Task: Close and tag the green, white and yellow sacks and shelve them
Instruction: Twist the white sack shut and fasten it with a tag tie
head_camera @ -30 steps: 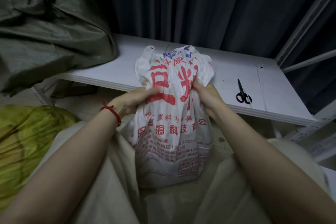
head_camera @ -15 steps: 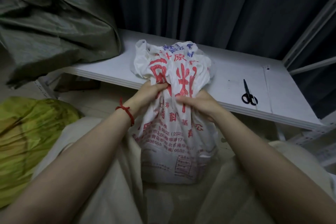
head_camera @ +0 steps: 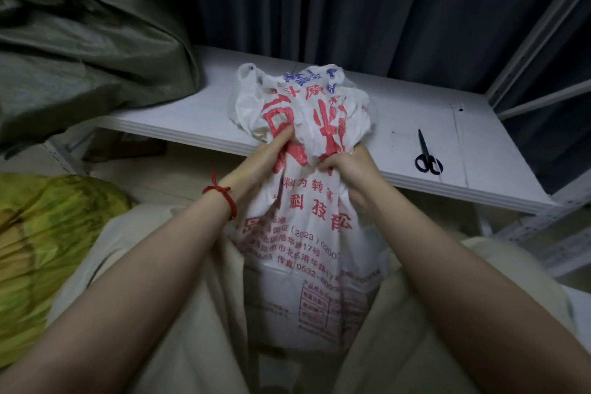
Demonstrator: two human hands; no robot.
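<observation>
Standing up tall, the white sack [head_camera: 307, 233] runs from the person's lap up to the two hands, with its long way going up and down and its mouth on top. It sits between the knees, below and around both hands. The left hand [head_camera: 259, 160] is closed tight on the bunched neck from the left side, fingers pushed into the folds. The right hand [head_camera: 348, 166] is a fist squeezing the same neck from the right. The two hands are very near each other.

The sack is white and crinkly, with big red letters and smaller red lines of print lower down. A little blue print shows on the loose top above the hands. The top flares out like a ruffle.

The bottom of the sack is hidden between the legs. Many letters are folded up and hard to read.

A red string [head_camera: 220, 193] is tied on the left wrist. Far left of the left hand, the yellow sack [head_camera: 48, 249] is cut off by the edge. Above it lies the green sack [head_camera: 80, 41], also cut off. Right of the right hand, black scissors [head_camera: 427, 155] lie on the white shelf [head_camera: 399, 125].
</observation>
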